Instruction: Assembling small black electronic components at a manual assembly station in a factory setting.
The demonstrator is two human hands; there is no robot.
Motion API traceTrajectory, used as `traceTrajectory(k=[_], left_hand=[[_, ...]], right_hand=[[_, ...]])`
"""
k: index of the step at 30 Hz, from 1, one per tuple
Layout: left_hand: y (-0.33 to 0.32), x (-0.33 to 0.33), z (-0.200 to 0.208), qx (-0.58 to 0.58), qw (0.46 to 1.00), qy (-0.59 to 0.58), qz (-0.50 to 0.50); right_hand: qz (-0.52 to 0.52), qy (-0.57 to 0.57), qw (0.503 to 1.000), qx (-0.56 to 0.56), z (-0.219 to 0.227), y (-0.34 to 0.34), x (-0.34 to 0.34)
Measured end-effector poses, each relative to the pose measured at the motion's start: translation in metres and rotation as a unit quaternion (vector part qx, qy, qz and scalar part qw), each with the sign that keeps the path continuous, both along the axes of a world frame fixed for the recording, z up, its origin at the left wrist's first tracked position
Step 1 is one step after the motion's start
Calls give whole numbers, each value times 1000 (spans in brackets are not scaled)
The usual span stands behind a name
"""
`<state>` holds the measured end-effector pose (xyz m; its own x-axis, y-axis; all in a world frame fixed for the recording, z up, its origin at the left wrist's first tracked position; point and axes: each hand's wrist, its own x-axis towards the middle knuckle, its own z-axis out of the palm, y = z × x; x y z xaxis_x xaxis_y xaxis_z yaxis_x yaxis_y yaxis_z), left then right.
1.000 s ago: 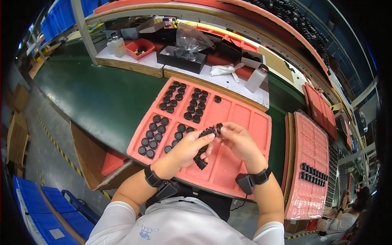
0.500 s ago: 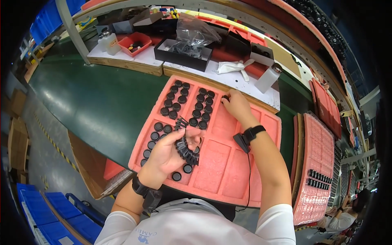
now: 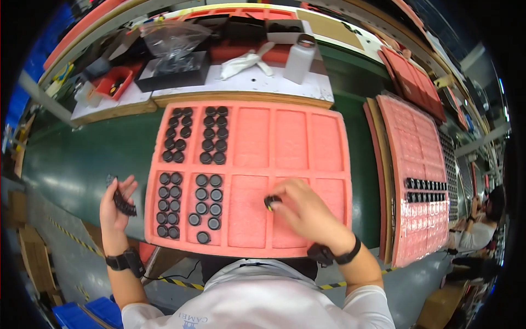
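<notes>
Now back from the pink tray's (image 3: 249,137) far side, the right hand (image 3: 301,213) pinches a black piece (image 3: 270,203) over its near half between fingers, leaving neither hand free, as the left hand (image 3: 112,207) grips a black stack (image 3: 125,206).

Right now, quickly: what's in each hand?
Left hand: holding a curved row of black pieces, fingers partly open.
Right hand: closed on a small black piece.
</notes>
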<state>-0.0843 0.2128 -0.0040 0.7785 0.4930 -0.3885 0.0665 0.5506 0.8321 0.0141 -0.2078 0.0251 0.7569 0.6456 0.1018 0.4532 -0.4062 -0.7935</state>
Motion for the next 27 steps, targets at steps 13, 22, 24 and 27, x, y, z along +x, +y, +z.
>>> traceTrajectory(k=[13, 22, 24, 27], left_hand=[[-37, -13, -15, 56, 986, 88, -128], [-94, -1, -3, 18, 981, 62, -184], [-99, 0, -4, 13, 977, 56, -206], [-98, 1, 1, 45, 978, 37, -199]], right_hand=[[-135, 0, 991, -7, -32, -84, -53], [-189, -6, 981, -33, -32, -118, -54], [-225, 17, 973, -39, -30, -124, -52], [-253, 62, 966, 0, -27, -126, -50]])
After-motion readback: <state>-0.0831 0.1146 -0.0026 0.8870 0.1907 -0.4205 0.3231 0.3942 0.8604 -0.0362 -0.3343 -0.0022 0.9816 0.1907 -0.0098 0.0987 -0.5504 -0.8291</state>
